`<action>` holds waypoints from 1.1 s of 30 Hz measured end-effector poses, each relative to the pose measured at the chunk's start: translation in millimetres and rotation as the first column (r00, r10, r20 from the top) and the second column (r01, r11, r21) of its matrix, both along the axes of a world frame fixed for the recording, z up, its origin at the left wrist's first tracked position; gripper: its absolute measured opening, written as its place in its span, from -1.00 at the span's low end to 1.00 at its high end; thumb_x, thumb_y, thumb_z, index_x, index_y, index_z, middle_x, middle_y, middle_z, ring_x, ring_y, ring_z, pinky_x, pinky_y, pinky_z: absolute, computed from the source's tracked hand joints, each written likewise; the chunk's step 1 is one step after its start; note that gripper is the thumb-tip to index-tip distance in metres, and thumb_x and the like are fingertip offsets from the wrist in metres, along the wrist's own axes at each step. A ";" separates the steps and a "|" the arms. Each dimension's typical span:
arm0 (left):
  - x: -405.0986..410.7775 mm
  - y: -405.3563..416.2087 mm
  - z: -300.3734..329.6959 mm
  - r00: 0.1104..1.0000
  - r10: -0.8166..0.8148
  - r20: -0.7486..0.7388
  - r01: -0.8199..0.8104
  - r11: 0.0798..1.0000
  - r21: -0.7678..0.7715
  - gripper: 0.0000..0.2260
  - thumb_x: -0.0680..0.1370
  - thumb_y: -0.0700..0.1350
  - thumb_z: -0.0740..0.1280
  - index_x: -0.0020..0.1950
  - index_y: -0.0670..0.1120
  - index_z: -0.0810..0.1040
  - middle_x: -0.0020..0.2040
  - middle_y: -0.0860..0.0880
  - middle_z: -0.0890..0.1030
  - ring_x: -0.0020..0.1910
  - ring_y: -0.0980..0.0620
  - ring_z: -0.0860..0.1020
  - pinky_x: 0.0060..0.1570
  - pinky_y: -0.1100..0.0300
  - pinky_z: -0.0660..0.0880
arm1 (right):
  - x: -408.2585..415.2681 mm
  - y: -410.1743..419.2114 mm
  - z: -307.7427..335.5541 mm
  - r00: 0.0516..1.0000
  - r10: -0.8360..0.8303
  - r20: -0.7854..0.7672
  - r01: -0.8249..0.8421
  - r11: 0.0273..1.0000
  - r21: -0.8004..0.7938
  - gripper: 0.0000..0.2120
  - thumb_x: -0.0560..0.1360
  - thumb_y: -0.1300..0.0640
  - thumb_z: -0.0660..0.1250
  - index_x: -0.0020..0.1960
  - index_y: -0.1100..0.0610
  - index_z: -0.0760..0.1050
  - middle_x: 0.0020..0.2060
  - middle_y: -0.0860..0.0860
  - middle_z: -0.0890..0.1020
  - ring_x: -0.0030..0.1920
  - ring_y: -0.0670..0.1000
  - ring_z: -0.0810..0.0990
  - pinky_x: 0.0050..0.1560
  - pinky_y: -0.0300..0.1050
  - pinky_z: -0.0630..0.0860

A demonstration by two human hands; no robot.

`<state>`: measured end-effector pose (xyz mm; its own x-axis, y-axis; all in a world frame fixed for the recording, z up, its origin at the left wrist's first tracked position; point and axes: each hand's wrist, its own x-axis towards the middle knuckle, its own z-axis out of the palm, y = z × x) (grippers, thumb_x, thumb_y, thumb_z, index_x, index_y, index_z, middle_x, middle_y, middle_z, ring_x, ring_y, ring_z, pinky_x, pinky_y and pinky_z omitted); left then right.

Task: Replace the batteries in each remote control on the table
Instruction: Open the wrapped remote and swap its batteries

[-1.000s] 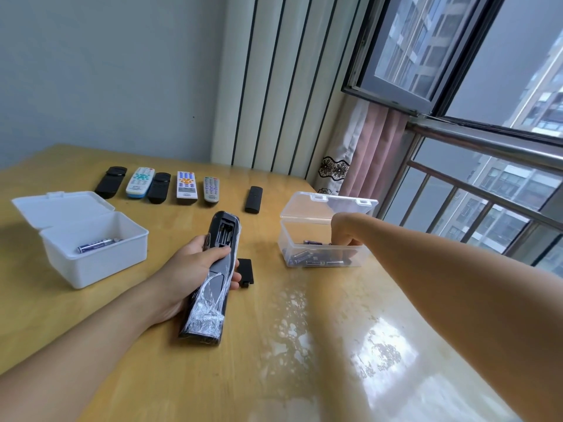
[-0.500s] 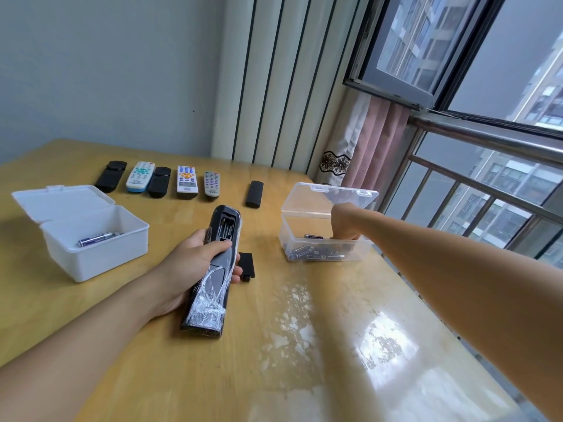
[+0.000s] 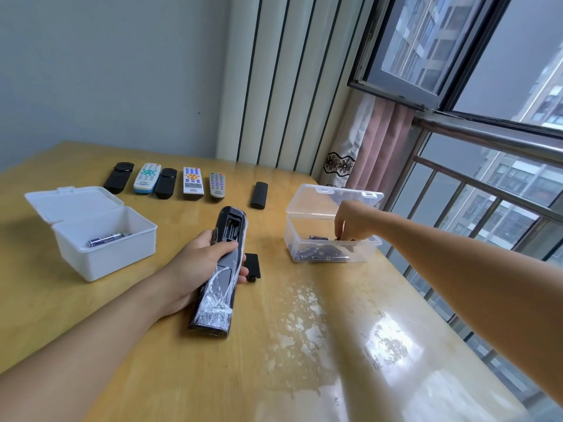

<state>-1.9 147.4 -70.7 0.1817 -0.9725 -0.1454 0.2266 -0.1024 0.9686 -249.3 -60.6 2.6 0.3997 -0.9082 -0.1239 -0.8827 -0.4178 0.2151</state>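
Note:
My left hand grips a long black remote wrapped in clear film, back side up, with its battery bay open and empty. Its black cover lies on the table just right of that hand. My right hand reaches into a clear plastic box of batteries, with its fingers curled down and their tips pinching a battery in the pile. An open white box on the left holds a used battery.
Several more remotes lie in a row at the far side of the wooden table: black, white and blue, black, white, grey and a small black one. A window railing runs along the table's right edge.
My right hand has lifted a little inside the clear box, and its fingers have drawn together on a battery. My left hand still holds the remote in the same place.

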 end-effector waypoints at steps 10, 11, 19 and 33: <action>2.5 6.9 7.5 0.992 -0.001 -0.126 -0.003 1.000 -0.030 -0.76 0.63 -0.15 0.32 0.29 -0.13 0.48 -0.04 -0.25 0.68 -0.18 -0.16 0.61 -0.05 -0.08 0.56 | 39.4 121.4 8.5 0.337 0.236 0.911 -0.321 0.939 -0.124 -0.83 0.46 0.31 0.51 0.03 0.17 0.70 -0.21 0.10 0.74 -0.24 0.01 0.71 -0.12 -0.18 0.66; 2.7 8.6 10.3 0.986 -0.004 -0.165 -0.003 0.999 -0.042 -0.76 0.63 -0.15 0.31 0.29 -0.11 0.48 -0.05 -0.25 0.67 -0.20 -0.14 0.59 -0.10 -0.03 0.55 | 53.1 133.3 1.0 0.159 0.084 0.984 -0.363 0.932 -0.021 -0.82 0.45 0.32 0.50 0.03 0.18 0.68 -0.19 0.17 0.73 -0.22 0.06 0.71 -0.13 -0.15 0.65; 6.7 10.6 6.5 0.978 0.124 -0.169 -0.134 0.990 -0.052 -0.66 0.48 -0.27 0.49 0.22 -0.15 0.52 -0.22 -0.15 0.64 -0.33 -0.04 0.62 -0.37 0.16 0.59 | 110.2 144.9 -60.0 -0.136 -0.365 0.921 -0.434 0.857 0.276 -0.79 0.46 0.27 0.50 0.08 0.20 0.61 -0.16 0.13 0.73 -0.13 0.09 0.67 -0.01 -0.02 0.60; 0.4 5.3 -1.5 0.984 0.158 0.083 -0.150 0.984 -0.102 -0.66 0.49 -0.25 0.51 0.19 -0.25 0.49 -0.24 -0.18 0.68 -0.26 -0.11 0.65 -0.08 -0.03 0.65 | 114.4 143.9 -48.4 -0.430 -0.549 0.717 -0.455 0.817 0.353 -0.74 0.27 0.18 0.56 -0.12 0.27 0.62 -0.18 0.20 0.68 -0.28 0.02 0.63 -0.29 -0.29 0.59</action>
